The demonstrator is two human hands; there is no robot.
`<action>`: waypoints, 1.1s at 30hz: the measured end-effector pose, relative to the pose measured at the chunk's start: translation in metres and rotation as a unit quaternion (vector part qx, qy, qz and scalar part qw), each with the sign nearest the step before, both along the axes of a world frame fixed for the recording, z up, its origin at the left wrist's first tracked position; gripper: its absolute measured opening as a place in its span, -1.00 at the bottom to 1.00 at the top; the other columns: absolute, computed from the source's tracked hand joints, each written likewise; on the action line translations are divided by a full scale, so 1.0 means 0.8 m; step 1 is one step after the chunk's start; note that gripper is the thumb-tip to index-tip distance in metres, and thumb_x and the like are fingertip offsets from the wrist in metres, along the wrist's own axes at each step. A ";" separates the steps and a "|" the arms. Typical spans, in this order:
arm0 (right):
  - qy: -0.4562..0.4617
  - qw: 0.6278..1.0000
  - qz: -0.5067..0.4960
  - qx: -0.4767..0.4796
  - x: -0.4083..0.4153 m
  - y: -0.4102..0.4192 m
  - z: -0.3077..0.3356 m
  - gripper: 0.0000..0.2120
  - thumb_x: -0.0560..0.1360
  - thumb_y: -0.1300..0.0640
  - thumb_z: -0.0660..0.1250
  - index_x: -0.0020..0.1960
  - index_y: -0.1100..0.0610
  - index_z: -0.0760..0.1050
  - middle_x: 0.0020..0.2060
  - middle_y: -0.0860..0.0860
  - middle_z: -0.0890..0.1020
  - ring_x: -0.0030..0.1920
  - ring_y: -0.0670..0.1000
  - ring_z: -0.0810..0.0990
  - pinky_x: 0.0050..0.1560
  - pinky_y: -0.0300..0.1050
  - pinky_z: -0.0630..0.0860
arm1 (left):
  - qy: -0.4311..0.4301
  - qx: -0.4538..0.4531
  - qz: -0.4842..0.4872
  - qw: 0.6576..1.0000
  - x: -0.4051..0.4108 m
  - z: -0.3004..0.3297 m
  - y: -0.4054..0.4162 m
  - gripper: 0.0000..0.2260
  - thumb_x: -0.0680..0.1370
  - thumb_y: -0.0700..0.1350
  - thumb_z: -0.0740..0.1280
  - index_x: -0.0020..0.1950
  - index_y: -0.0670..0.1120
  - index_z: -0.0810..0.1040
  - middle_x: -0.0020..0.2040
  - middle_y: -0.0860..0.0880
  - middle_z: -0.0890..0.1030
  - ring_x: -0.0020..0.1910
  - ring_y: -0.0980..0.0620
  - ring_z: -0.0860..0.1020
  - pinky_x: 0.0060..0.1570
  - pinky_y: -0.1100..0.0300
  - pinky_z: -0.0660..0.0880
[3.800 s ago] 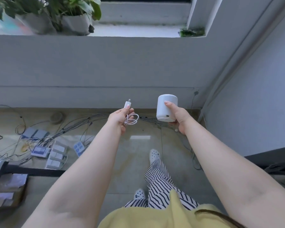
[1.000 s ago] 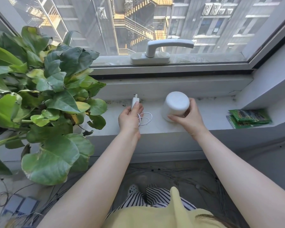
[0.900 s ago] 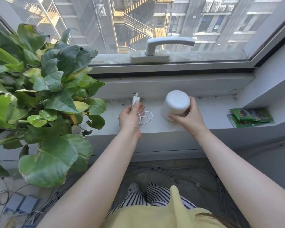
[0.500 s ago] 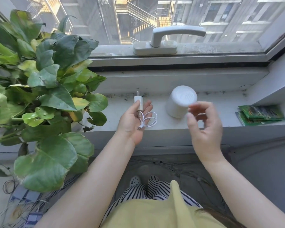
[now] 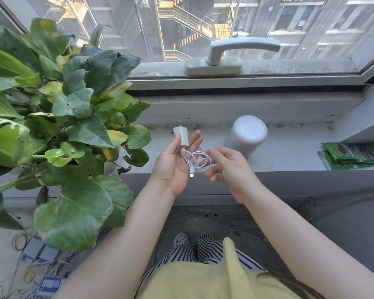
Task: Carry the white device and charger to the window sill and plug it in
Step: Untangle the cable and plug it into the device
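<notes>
- Your left hand [image 5: 177, 167] is lying palm up, cradling the charger [image 5: 181, 137] with the thumb pressing its side, prongs pointing toward 12 o'clock. Held flat like this, it is letting the cable [image 5: 197, 161] spill loose where the other hand can get at it.
- Your right hand [image 5: 229, 169] is holding nothing firmly; its fingers are half curled and reaching into the coiled cable from 3 o'clock, likely going for the small connector [image 5: 191, 174] dangling at the coil's 6 o'clock end.
- The white device [image 5: 246, 134] is standing upright on the window sill [image 5: 289, 152], at about 2 o'clock from your hands and free of both, so the carrying part looks done.
- The potted plant [image 5: 73, 126] is crowding the sill at 9 o'clock, and green packets [image 5: 352, 155] are lying at 3 o'clock; the device is sitting in the clear stretch between them.
- I cannot see a port on the device from here, nor a wall socket near the sill.
- Judging from this, you are about to uncoil the cable and then join it to the device.
</notes>
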State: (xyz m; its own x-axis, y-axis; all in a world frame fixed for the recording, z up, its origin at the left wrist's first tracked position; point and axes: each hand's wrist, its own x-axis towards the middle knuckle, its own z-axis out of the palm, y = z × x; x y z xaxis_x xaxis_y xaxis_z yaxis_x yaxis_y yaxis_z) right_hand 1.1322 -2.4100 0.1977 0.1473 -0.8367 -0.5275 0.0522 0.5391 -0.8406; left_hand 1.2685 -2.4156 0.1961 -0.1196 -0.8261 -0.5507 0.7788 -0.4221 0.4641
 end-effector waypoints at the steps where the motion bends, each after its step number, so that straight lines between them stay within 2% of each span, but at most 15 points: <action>1: 0.025 0.999 0.024 -0.003 0.001 -0.001 0.000 -0.80 0.57 0.09 0.28 -0.04 0.23 0.57 -0.31 0.06 0.59 -0.52 -0.12 0.49 -0.50 -0.30 0.43 | 0.000 0.000 -0.001 1.000 0.000 0.000 -0.001 -0.75 0.62 -0.03 0.14 0.14 -0.15 0.47 0.07 -0.08 0.65 0.17 0.00 0.58 -0.11 0.15 0.64; 4: 0.060 0.997 0.048 -0.025 0.002 -0.004 -0.003 -0.82 0.50 0.13 0.39 -0.06 0.26 0.61 -0.36 0.04 0.58 -0.49 -0.14 0.43 -0.46 -0.31 0.38 | -0.003 0.004 -0.001 1.000 0.000 -0.002 -0.003 -0.75 0.62 -0.02 0.15 0.16 -0.15 0.47 0.05 -0.07 0.67 0.11 0.03 0.61 0.10 0.12 0.55; 5: 0.058 0.997 0.039 -0.034 0.003 -0.005 -0.004 -0.83 0.49 0.16 0.39 -0.06 0.28 0.61 -0.36 0.04 0.58 -0.48 -0.14 0.44 -0.45 -0.31 0.37 | -0.004 0.004 0.001 1.000 0.000 -0.004 -0.004 -0.75 0.62 -0.02 0.15 0.15 -0.15 0.47 0.03 -0.07 0.67 0.07 0.04 0.62 0.11 0.12 0.54; 9: 0.009 0.998 -0.021 -0.062 0.003 -0.005 -0.004 -0.91 0.53 0.22 0.32 -0.14 0.19 0.55 -0.32 0.02 0.61 -0.38 -0.10 0.52 -0.38 -0.31 0.44 | -0.023 0.004 0.026 0.999 0.004 -0.009 -0.005 -0.77 0.62 -0.02 0.16 0.14 -0.13 0.46 -0.07 -0.04 0.71 -0.17 0.13 0.67 -0.08 0.24 0.57; 11: -0.027 0.998 -0.011 -0.050 0.002 -0.005 -0.003 -0.81 0.58 0.19 0.24 -0.17 0.18 0.55 -0.34 0.03 0.62 -0.39 -0.09 0.52 -0.37 -0.30 0.46 | -0.029 0.005 0.020 0.999 0.005 -0.009 -0.005 -0.78 0.62 0.00 0.15 0.10 -0.11 0.47 -0.05 -0.02 0.70 -0.17 0.15 0.65 -0.17 0.23 0.58; 13: -0.040 0.999 0.028 -0.023 0.002 -0.005 -0.001 -0.75 0.61 0.17 0.19 -0.15 0.20 0.57 -0.41 0.03 0.62 -0.45 -0.10 0.51 -0.42 -0.32 0.45 | -0.035 0.003 -0.003 0.999 0.004 -0.007 -0.004 -0.78 0.61 0.03 0.15 0.00 -0.10 0.47 0.02 0.01 0.68 -0.07 0.15 0.64 -0.26 0.24 0.59; 15: -0.001 0.996 0.088 -0.009 0.004 -0.006 0.000 -0.78 0.58 0.16 0.24 -0.13 0.21 0.60 -0.45 -0.01 0.60 -0.49 -0.12 0.48 -0.45 -0.33 0.42 | -0.048 -0.007 -0.020 0.999 0.000 -0.007 -0.004 -0.75 0.61 0.05 0.15 -0.01 -0.10 0.48 0.04 0.04 0.68 0.00 0.14 0.65 -0.09 0.23 0.58; 17: 0.053 0.989 0.134 -0.009 0.008 -0.007 0.002 -0.83 0.53 0.12 0.34 -0.13 0.20 0.62 -0.50 -0.04 0.57 -0.51 -0.14 0.43 -0.47 -0.33 0.38 | -0.066 -0.015 -0.023 0.997 -0.004 -0.007 -0.003 -0.73 0.62 0.04 0.14 0.12 -0.12 0.48 0.04 0.03 0.68 0.08 0.11 0.63 0.21 0.18 0.45; 20: 0.106 0.981 0.161 -0.017 0.011 -0.010 0.007 -0.88 0.46 0.14 0.41 -0.24 0.13 0.61 -0.53 -0.06 0.53 -0.53 -0.15 0.39 -0.48 -0.34 0.35 | -0.064 -0.018 -0.017 0.998 -0.005 -0.006 -0.002 -0.71 0.62 0.03 0.13 0.21 -0.12 0.43 0.06 0.01 0.68 0.16 0.07 0.60 0.34 0.12 0.36; 22: 0.112 0.981 0.154 -0.025 0.011 -0.011 0.007 -0.87 0.45 0.19 0.42 -0.28 0.14 0.58 -0.49 -0.02 0.54 -0.51 -0.13 0.39 -0.48 -0.33 0.34 | -0.044 -0.016 -0.015 0.999 -0.002 -0.007 -0.002 -0.68 0.62 0.03 0.14 0.26 -0.13 0.42 0.07 -0.01 0.68 0.16 0.06 0.60 0.25 0.11 0.47; 24: 0.105 0.987 0.120 -0.031 0.014 -0.010 0.005 -0.91 0.46 0.23 0.38 -0.22 0.19 0.55 -0.44 0.04 0.56 -0.49 -0.10 0.41 -0.48 -0.30 0.34 | -0.033 -0.011 -0.011 0.999 0.000 -0.008 -0.002 -0.60 0.61 0.03 0.15 0.36 -0.18 0.39 0.07 -0.03 0.68 0.12 0.06 0.63 0.07 0.11 0.58; 26: 0.111 0.989 0.089 -0.037 0.018 -0.009 0.002 -0.93 0.51 0.21 0.31 -0.14 0.21 0.50 -0.38 0.06 0.55 -0.45 -0.07 0.44 -0.50 -0.28 0.36 | -0.032 -0.007 0.001 0.999 0.002 -0.009 -0.002 -0.57 0.61 0.01 0.16 0.40 -0.22 0.36 0.06 -0.05 0.68 0.06 0.07 0.66 0.03 0.11 0.60; 30: 0.166 0.981 0.050 -0.087 0.024 -0.004 -0.003 -0.89 0.58 0.19 0.14 -0.12 0.15 0.37 -0.30 0.04 0.50 -0.38 -0.05 0.47 -0.48 -0.25 0.41 | -0.020 -0.004 0.035 0.999 0.007 -0.011 -0.002 -0.62 0.62 -0.02 0.16 0.35 -0.22 0.39 -0.02 -0.06 0.69 -0.08 0.09 0.69 -0.17 0.18 0.62; 33: 0.143 0.973 -0.026 -0.178 0.023 0.001 0.000 -0.87 0.58 0.22 0.14 -0.15 0.12 0.36 -0.25 0.06 0.56 -0.37 -0.06 0.50 -0.42 -0.17 0.40 | -0.050 -0.001 0.068 0.996 0.011 -0.014 -0.003 -0.70 0.61 -0.02 0.17 0.24 -0.19 0.42 -0.10 -0.06 0.71 -0.19 0.09 0.69 -0.14 0.21 0.61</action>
